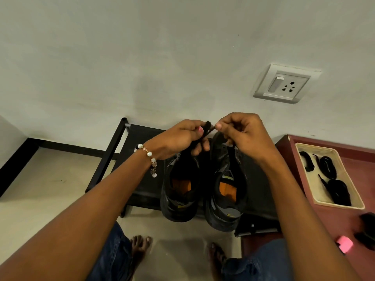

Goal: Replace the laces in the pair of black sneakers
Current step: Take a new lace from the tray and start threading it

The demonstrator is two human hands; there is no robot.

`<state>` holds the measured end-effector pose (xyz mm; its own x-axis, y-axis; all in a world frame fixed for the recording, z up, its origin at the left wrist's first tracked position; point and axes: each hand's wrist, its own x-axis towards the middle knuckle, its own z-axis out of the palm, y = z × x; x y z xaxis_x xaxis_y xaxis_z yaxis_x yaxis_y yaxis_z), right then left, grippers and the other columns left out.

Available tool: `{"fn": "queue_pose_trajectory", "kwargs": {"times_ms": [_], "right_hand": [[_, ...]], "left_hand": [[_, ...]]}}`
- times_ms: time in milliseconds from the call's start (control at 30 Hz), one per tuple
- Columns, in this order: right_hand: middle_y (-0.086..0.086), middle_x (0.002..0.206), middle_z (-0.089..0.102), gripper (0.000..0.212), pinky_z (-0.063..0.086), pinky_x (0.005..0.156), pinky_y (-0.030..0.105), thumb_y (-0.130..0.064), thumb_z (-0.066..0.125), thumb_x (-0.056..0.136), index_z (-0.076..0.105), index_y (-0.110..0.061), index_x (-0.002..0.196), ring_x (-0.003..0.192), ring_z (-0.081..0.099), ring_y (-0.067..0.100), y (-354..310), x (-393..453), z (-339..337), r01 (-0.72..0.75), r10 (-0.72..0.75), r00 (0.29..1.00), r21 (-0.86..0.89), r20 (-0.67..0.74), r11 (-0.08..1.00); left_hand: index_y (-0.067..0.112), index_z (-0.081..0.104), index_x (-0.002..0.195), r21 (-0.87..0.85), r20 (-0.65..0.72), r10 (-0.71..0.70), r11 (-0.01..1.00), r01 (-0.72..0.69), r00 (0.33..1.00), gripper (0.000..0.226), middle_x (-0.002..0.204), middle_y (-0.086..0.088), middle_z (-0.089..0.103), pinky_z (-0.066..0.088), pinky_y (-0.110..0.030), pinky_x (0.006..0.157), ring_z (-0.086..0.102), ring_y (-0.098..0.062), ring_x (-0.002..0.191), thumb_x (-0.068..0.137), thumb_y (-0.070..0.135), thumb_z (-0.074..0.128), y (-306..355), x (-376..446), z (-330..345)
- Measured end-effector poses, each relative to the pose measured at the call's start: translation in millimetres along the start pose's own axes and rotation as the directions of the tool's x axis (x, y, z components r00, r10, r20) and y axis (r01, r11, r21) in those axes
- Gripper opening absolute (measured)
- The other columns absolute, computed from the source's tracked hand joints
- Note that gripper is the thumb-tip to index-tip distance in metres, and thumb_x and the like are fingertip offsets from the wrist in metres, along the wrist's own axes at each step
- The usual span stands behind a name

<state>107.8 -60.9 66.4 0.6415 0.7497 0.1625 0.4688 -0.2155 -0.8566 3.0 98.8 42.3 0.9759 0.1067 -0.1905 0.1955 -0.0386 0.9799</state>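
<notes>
Two black sneakers are sitting side by side on a low black rack, heels toward the person, orange insoles showing. Above their toe ends, toward twelve o'clock, both hands are working one black lace. The left hand is closing thumb and fingers on a bunched length of it, while the right hand is pinching the frayed-looking end between thumb and forefinger; the rest of the lace is trailing down toward the right shoe's tongue. Holding it raised and taut like this is probably keeping it clear of the eyelets, though whether it is going in or coming out cannot be told. At three o'clock from the shoes, a pale tray is resting on a dark red surface with coiled black laces lying in it, likely kept within the right hand's easy reach. A wall socket is sitting at one o'clock.
</notes>
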Motion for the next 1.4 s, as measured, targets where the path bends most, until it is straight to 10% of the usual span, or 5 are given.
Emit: {"fn": "queue_pose_trajectory", "kwargs": {"times_ms": [233,400,800,1000,1400], "right_hand": [[-0.002,0.065,0.062,0.010,0.041,0.056,0.021,-0.022,0.069,0.090,0.071,-0.021,0.080,0.057,0.051,0.004,15.2,2.4,-4.1,-0.102,0.127,0.962,0.114,-0.243,0.988],[-0.005,0.066,0.064,0.018,0.044,0.059,0.025,-0.019,0.059,0.097,0.072,-0.018,0.084,0.056,0.054,0.004,20.1,2.4,14.4,-0.203,0.207,0.978,-0.146,0.010,0.968],[0.000,0.078,0.072,0.014,0.049,0.072,0.024,-0.016,0.062,0.094,0.074,-0.008,0.098,0.069,0.063,0.009,-14.8,-2.2,34.7,0.164,0.008,0.924,-0.417,0.382,0.894],[-0.004,0.079,0.074,0.007,0.050,0.070,0.016,-0.019,0.076,0.083,0.077,-0.015,0.089,0.073,0.067,0.002,-2.8,-1.0,6.0,-0.003,-0.003,1.000,-0.209,-0.031,0.978],[0.020,0.093,0.071,0.016,0.060,0.079,0.042,-0.006,0.058,0.095,0.070,-0.001,0.105,0.090,0.070,0.030,5.9,-6.8,7.6,-0.247,0.259,0.965,0.490,0.044,0.836]], "left_hand": [[0.000,0.054,0.125,-0.332,0.263,0.034,0.941,0.058,0.964,0.045,0.062,-0.001,0.041,0.026,-0.020,0.046,0.027,-0.005,0.043,0.103,0.032,0.032,9.5,-5.6,5.1],[-0.004,0.050,0.124,-0.587,0.022,0.054,0.809,-0.031,0.998,0.042,0.063,-0.001,0.045,0.030,-0.018,0.044,0.030,-0.003,0.041,0.103,0.029,0.034,12.2,0.2,-2.6],[0.003,0.054,0.098,-0.348,-0.350,-0.113,0.937,-0.017,0.930,0.032,0.083,-0.008,0.067,0.050,-0.032,0.067,0.059,-0.017,0.066,0.106,0.028,0.034,6.3,8.6,-4.1],[0.005,0.059,0.101,-0.153,0.071,-0.155,0.975,0.164,0.985,0.054,0.075,-0.013,0.062,0.047,-0.028,0.059,0.054,-0.018,0.057,0.102,0.048,0.026,2.3,-0.6,8.6],[0.008,0.058,0.085,-0.421,0.111,-0.160,0.887,0.192,0.981,0.035,0.051,0.005,0.034,0.024,-0.016,0.037,0.025,-0.002,0.037,0.103,0.030,0.038,7.8,10.4,12.7]]}}
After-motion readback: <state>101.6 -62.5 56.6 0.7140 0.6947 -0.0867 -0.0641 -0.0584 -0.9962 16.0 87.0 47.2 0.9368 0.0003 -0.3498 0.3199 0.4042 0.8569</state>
